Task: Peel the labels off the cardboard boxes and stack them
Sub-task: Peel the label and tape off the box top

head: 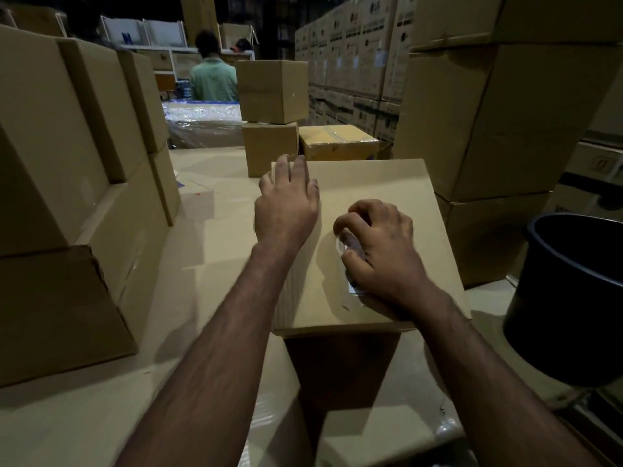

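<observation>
Atop the plain brown box [381, 183], clear crumpled label [347, 247].

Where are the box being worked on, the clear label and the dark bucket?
cardboard box [381, 183], head view, bare top face.
clear label [340, 244], head view, crumpled edge beside fingers.
dark bucket [566, 318], head view, outer wall.

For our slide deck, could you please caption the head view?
Left hand steadies a cardboard box while the right hand grips a crumpled clear label.
</observation>
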Motion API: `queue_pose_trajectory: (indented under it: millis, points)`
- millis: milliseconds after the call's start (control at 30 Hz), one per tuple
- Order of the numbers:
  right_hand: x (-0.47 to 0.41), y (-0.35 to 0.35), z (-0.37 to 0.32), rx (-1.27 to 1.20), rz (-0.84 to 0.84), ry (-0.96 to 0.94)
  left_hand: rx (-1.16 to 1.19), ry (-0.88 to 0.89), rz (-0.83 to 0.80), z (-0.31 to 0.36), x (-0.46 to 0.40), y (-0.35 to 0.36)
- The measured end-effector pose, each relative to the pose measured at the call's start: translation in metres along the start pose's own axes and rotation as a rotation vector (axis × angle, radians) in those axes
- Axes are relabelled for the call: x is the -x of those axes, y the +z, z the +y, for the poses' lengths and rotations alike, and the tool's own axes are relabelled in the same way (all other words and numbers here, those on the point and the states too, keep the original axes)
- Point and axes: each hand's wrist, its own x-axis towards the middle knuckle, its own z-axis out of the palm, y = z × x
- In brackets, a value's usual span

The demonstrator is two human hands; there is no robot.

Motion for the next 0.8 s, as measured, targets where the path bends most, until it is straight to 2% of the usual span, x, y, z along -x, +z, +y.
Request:
queue_pose_trajectory:
  millis: [800]
  points:
    - [0.0053, 0.0002, 0.0014, -0.100, 0.088, -0.003, 0.012, -0.006, 0.002, 0.0011, 0.0036, -0.0033]
